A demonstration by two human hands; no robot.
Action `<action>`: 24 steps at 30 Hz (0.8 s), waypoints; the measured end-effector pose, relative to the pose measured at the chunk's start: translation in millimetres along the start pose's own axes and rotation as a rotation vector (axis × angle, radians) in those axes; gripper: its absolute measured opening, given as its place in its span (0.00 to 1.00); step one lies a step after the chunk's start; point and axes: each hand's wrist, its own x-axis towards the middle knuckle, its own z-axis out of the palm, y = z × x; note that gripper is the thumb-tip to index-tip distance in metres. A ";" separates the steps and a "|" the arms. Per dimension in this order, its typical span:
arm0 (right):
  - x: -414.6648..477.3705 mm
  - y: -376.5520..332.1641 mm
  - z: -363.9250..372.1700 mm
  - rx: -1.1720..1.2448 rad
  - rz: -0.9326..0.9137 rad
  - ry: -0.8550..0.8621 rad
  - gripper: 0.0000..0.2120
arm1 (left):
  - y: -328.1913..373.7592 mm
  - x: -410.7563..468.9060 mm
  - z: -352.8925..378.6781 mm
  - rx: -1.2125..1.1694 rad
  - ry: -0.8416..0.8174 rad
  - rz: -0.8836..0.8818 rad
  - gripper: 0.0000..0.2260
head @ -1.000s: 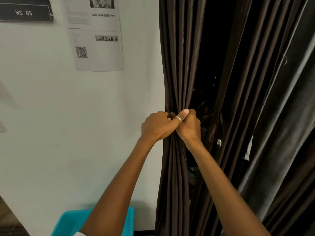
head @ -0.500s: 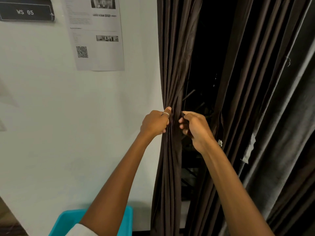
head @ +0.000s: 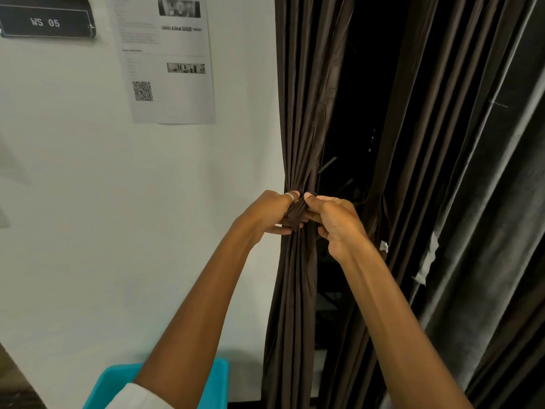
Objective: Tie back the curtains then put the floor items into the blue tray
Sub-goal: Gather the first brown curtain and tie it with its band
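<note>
White wall (head: 88, 202) behind; dark curtain (head: 300, 128) bunched at wall edge. Left hand (head: 265, 214) and right hand (head: 336, 222) close together, both pinching tie band (head: 295, 212) at bunch. Risk: slack knot, so pleats slip free. Blue tray (head: 115, 385) below; floor items not visible.

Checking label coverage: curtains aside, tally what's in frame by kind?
Hands: 2, left hand and right hand, both gripping the curtain
Blue tray: 1
Printed sheet: 1
WS 05 sign: 1
Ring: 1
Total: 6
</note>
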 end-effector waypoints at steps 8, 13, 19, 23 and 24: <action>5.3 0.6 8.2 0.109 0.164 -0.048 0.08 | -1.9 -1.5 -1.7 0.136 0.017 -0.012 0.16; 7.7 4.6 13.4 0.231 0.157 -0.054 0.08 | -4.2 1.3 -1.3 0.201 0.002 -0.020 0.22; 6.8 4.4 12.7 0.160 0.070 -0.058 0.03 | 2.1 2.3 -8.4 0.301 0.055 0.034 0.24; 6.4 7.0 12.1 0.104 0.026 -0.060 0.08 | 10.1 -0.8 -15.5 0.355 0.106 0.005 0.30; 6.8 7.8 12.1 0.079 0.016 -0.059 0.09 | 12.0 -2.6 -15.6 0.370 0.077 0.001 0.30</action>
